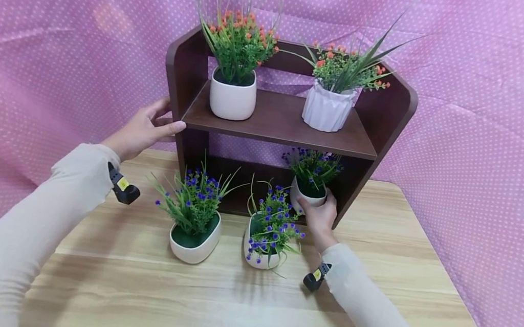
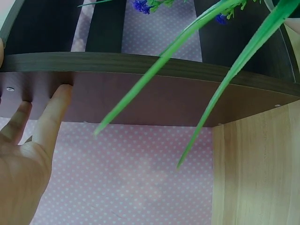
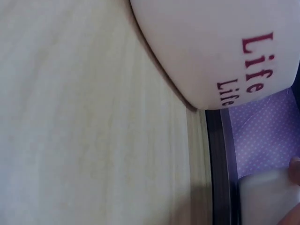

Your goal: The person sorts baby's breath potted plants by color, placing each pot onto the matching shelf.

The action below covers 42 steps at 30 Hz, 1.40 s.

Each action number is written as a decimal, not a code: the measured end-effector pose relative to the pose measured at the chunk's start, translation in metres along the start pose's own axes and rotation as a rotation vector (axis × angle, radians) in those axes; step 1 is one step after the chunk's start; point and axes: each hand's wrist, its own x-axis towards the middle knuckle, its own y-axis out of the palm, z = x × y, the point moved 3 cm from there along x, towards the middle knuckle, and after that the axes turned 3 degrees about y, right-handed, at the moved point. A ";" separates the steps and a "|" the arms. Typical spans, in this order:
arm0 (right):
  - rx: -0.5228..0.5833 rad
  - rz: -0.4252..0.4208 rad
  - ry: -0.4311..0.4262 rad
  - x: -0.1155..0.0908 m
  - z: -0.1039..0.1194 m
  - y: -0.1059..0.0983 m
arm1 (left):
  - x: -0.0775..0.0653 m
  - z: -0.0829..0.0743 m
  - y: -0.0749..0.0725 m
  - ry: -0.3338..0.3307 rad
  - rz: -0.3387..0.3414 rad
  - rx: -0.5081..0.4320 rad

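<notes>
My left hand [image 1: 142, 128] holds the left side panel of a dark brown two-tier shelf [image 1: 282, 142], thumb at the front edge. In the left wrist view, its fingers [image 2: 58, 110] press the panel's outer face. At the lower tier's right end, my right hand [image 1: 320, 214] grips a white pot of purple flowers [image 1: 311, 185]; some fingers are hidden. That pot [image 3: 267, 199] shows at the right wrist view's lower right corner. In front of the shelf stand two more white pots of purple flowers, the left one [image 1: 195, 248] and the right one [image 1: 261, 258].
On the upper tier stand a smooth white pot [image 1: 232, 99] and a ribbed white pot [image 1: 327, 109], both with orange flowers. A wood-grain table [image 1: 177, 300] carries the shelf. Pink dotted cloth [image 1: 479, 98] hangs behind and at the sides.
</notes>
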 end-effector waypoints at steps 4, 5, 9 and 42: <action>-0.012 0.000 -0.007 0.003 -0.003 0.004 | -0.001 0.001 0.000 -0.004 -0.007 0.004; -0.018 0.004 -0.007 0.003 -0.003 0.005 | -0.002 0.001 -0.001 -0.005 -0.010 0.008; -0.052 0.008 -0.009 0.003 -0.003 0.007 | -0.001 0.002 -0.002 0.001 -0.014 0.015; -0.082 0.118 -0.039 -0.022 0.013 -0.011 | 0.001 0.003 0.000 -0.013 -0.022 0.039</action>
